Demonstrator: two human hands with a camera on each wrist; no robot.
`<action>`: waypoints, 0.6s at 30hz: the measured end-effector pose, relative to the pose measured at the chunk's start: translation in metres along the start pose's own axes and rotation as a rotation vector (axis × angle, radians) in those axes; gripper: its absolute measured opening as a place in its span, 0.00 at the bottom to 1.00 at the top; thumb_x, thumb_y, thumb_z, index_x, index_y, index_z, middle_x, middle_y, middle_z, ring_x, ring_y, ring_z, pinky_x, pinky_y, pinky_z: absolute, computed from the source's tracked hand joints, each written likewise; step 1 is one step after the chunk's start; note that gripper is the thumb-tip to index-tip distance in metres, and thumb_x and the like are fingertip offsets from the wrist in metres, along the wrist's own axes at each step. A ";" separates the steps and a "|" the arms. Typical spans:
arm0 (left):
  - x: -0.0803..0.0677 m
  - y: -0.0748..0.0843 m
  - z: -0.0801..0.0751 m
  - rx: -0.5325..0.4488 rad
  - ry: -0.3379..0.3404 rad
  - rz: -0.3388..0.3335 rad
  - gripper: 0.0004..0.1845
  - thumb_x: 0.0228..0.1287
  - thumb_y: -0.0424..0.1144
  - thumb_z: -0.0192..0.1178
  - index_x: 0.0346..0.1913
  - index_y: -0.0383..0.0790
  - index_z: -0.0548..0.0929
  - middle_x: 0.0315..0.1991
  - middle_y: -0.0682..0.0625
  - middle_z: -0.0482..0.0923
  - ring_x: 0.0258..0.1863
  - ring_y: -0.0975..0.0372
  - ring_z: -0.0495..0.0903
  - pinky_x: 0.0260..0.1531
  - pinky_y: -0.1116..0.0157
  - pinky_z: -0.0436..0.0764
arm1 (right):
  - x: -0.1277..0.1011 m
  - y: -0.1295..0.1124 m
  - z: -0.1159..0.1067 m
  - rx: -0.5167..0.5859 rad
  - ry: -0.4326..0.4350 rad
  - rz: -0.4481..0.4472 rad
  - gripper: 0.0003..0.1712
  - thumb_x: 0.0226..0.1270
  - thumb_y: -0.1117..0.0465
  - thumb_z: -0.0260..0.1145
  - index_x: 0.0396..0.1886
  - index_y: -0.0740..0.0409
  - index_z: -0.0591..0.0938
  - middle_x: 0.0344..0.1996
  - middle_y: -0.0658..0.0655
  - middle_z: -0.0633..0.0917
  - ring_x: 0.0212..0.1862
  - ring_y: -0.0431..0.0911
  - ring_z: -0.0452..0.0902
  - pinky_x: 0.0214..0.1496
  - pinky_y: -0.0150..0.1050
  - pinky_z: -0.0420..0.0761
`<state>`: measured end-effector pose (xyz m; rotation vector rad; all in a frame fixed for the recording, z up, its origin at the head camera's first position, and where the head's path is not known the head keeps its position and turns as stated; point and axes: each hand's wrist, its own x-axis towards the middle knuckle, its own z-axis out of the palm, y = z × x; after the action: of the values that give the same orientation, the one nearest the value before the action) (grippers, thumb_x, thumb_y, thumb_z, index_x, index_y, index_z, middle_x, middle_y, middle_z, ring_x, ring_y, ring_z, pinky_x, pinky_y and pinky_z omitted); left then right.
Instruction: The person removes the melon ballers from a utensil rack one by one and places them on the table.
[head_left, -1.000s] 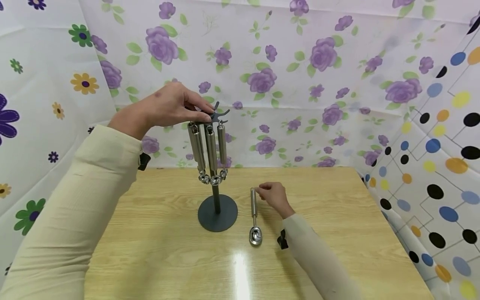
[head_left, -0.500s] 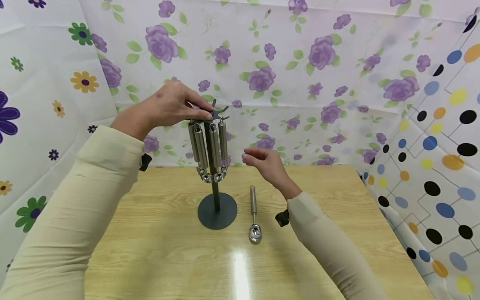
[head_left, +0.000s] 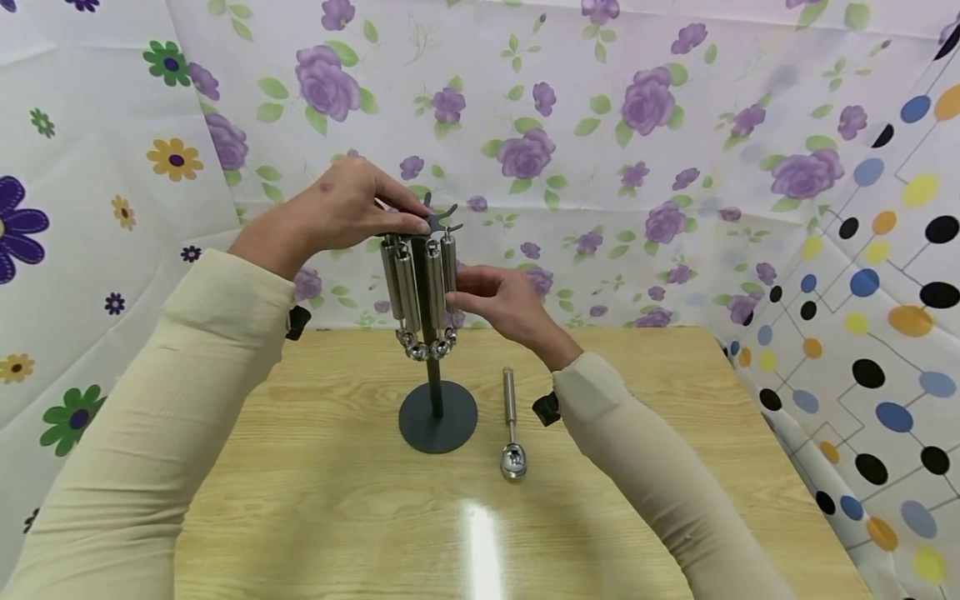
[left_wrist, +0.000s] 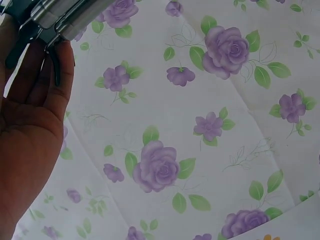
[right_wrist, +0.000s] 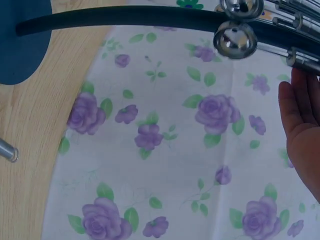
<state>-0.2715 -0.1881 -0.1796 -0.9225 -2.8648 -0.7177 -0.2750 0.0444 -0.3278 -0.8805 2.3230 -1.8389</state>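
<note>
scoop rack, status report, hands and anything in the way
Left hand holds rack top. Right hand pinches a hanging scoop. One scoop lies on table, clear.

I can read no text, label, brand, number or sign anywhere in my three views. The hanging steel scoops (head_left: 420,287) on the dark stand (head_left: 437,417) at the middle and the loose scoop (head_left: 512,421) lying on the wooden table (head_left: 300,500) to the right of it carry no marking that I can make out, and their handles look plain. The cloths (head_left: 600,125) on the far, left and right sides bear only printed flowers and coloured dots, with no lettering.
</note>
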 end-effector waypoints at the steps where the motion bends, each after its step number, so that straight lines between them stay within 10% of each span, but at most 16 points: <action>1: 0.000 0.000 0.000 0.002 0.003 0.001 0.15 0.68 0.45 0.66 0.53 0.42 0.89 0.55 0.42 0.83 0.53 0.49 0.82 0.54 0.50 0.78 | 0.001 0.000 0.002 -0.002 0.006 -0.008 0.19 0.70 0.62 0.69 0.59 0.62 0.83 0.51 0.58 0.86 0.50 0.48 0.84 0.54 0.42 0.81; 18: -0.001 0.004 -0.009 0.106 -0.080 0.131 0.15 0.71 0.35 0.62 0.56 0.35 0.85 0.59 0.41 0.80 0.53 0.49 0.83 0.49 0.53 0.82 | -0.001 -0.006 -0.004 -0.075 0.064 -0.013 0.17 0.72 0.61 0.66 0.57 0.62 0.83 0.49 0.58 0.86 0.48 0.48 0.83 0.54 0.44 0.80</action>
<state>-0.2692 -0.1898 -0.1700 -1.1353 -2.8441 -0.5226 -0.2734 0.0474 -0.3214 -0.8595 2.4453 -1.8220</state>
